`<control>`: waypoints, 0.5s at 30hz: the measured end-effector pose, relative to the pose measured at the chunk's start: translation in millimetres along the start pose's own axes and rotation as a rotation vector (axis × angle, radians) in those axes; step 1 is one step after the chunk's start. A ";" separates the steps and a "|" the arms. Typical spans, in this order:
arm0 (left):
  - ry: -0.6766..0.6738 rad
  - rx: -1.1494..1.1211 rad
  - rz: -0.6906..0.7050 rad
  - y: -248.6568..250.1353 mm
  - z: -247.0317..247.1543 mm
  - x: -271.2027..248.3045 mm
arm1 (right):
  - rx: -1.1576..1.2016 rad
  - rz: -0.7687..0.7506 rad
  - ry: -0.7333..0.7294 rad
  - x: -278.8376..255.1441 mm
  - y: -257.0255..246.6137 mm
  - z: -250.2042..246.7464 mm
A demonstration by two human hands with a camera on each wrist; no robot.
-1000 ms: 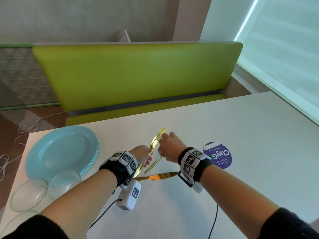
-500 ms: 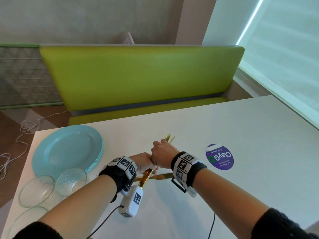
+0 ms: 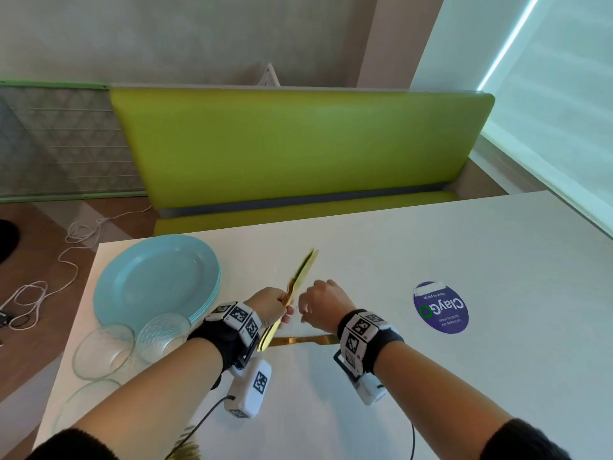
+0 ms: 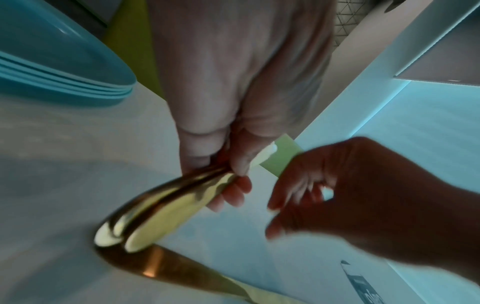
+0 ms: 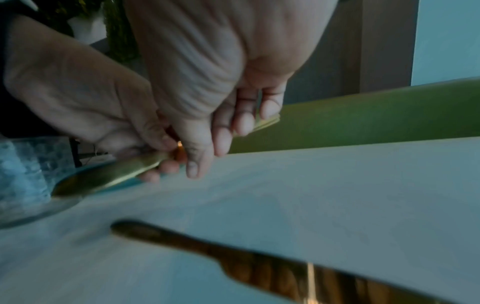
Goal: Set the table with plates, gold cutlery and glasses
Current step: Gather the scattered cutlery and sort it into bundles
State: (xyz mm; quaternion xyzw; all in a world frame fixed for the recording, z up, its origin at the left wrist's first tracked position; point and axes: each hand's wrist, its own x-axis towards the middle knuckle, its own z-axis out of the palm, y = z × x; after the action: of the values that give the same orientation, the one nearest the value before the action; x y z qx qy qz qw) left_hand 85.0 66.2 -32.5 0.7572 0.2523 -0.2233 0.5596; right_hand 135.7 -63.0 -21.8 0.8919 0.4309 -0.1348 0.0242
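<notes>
My left hand (image 3: 277,307) grips a bundle of gold cutlery (image 3: 300,277) by the handles, its far ends pointing away over the white table (image 3: 431,376). In the left wrist view two gold handles (image 4: 155,209) stick out below my curled fingers. My right hand (image 3: 310,313) hovers just right of the bundle, fingers relaxed and holding nothing. A gold knife (image 3: 298,340) lies flat on the table under both wrists. A stack of light blue plates (image 3: 156,280) sits at the table's left end, with clear glasses (image 3: 162,333) in front of it.
A purple round sticker (image 3: 441,308) is stuck to the table on the right. A green bench (image 3: 298,144) runs along the far edge. White cables (image 3: 39,293) lie on the floor at the left. Another glass (image 3: 102,350) stands near the left edge.
My right hand has let go of the cutlery and drawn a little to the right. The left hand keeps the bundle, now gathered and pointing away.
</notes>
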 end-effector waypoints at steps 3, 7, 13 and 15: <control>0.067 -0.037 -0.009 -4.4 -10.5 1.6 | 0.013 0.041 -0.124 -2.2 -4.1 20.3; 0.076 -0.068 -0.002 -10.0 -17.7 2.9 | 0.016 0.064 -0.180 -3.7 -11.7 35.7; 0.039 -0.090 -0.008 -14.0 -14.6 5.8 | -0.095 0.021 -0.178 -8.6 -17.6 37.1; 0.030 -0.092 -0.012 -13.4 -12.8 6.2 | -0.168 -0.021 -0.193 -10.1 -20.0 35.5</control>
State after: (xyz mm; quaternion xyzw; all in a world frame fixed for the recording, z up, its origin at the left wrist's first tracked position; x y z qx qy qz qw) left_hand 82.0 82.6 -42.7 0.7324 0.2751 -0.2035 0.5886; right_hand 106.4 -63.8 -51.9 0.8651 0.4457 -0.1837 0.1385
